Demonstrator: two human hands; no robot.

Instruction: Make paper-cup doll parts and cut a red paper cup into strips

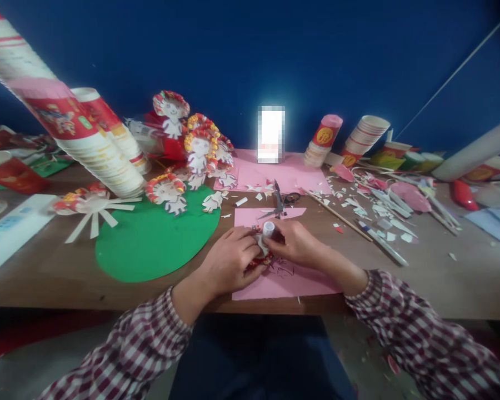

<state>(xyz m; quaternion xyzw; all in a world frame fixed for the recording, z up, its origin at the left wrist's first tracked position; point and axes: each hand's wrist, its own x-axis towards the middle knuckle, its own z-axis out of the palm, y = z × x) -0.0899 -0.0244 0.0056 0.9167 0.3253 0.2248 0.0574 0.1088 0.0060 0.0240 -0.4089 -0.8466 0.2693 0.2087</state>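
My left hand (233, 260) is closed around the edge of a small red-and-white paper craft (263, 259), low over pink paper (254, 286). Much of this piece is covered by my fingers. Between the fingers of my right hand (298, 244) is a short white tube (269, 228), held upright against the craft; it looks like a glue stick. Just beyond my hands lies a pair of dark scissors (280, 203). To the left, on a green paper oval (158, 239), are paper figures (166, 193) with curled red and yellow rims.
Tall stacks of paper cups (100, 150) lean at the left. More cup stacks (364, 139) stand at the back right. White paper scraps (354, 203), a wooden stick (337, 215) and a cutter-like tool (383, 243) lie on the right. A bright blurred-out screen (270, 133) stands behind.
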